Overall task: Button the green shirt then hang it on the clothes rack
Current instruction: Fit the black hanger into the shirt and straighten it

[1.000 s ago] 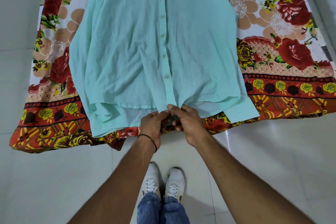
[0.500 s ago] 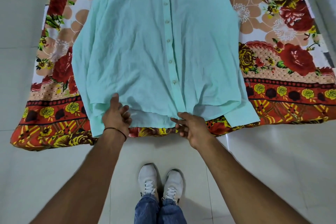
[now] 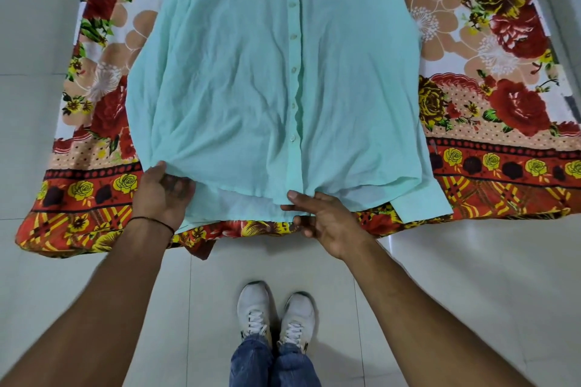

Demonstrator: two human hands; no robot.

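The green shirt [image 3: 251, 88] lies flat and buttoned on a floral sheet [image 3: 503, 72] across the upper frame. The left hand [image 3: 162, 195], lower left, curls its fingers [image 3: 180, 187] around the hem. The right hand [image 3: 327, 217], at centre, seems to pinch the placket's bottom edge, fingers partly closed.

The shirt [image 3: 245, 78] is made of thin, matt, lightly creased cloth, with small pearly buttons [image 3: 293, 70]. The sheet [image 3: 490, 110] is printed cloth with a faint sheen. The floor [image 3: 456, 286] is laid in smooth, glossy tiles.
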